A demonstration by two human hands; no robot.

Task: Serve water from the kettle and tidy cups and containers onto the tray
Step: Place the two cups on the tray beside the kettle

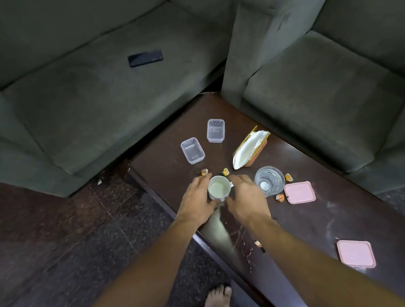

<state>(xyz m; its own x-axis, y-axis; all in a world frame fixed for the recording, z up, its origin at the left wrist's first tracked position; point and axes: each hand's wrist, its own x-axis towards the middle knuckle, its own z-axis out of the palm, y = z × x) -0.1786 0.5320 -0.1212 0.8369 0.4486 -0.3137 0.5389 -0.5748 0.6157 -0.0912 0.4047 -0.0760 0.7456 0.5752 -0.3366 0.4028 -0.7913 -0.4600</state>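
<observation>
Left hand (198, 196) curls round the left side of the white cup (218, 189), thumb under its near edge, holding it. Right hand (247, 196) sits against the cup's right, handle side with fingers bent. It's blurred, so I can't tell if it grips or only touches. The cup stands upright near the table (310, 229) edge, with what looks like a pale film inside.

Small orange sweet wrappers (226, 171) lie just beyond the cup and more are scattered round the glass. The clear glass (269, 180) is upright, just right of the right hand. One pink lid (299, 192) lies flat beside the glass, and a second pink lid (355, 253) is well apart, nearer the table's right end.

Two clear plastic containers stand open beyond the cup, the near container (192, 150) and the far container (216, 130). A napkin holder (251, 149) with white napkins stands to their right.

A dark phone (145, 57) lies on the grey sofa (82, 104). A bare foot (218, 299) is on the floor.
</observation>
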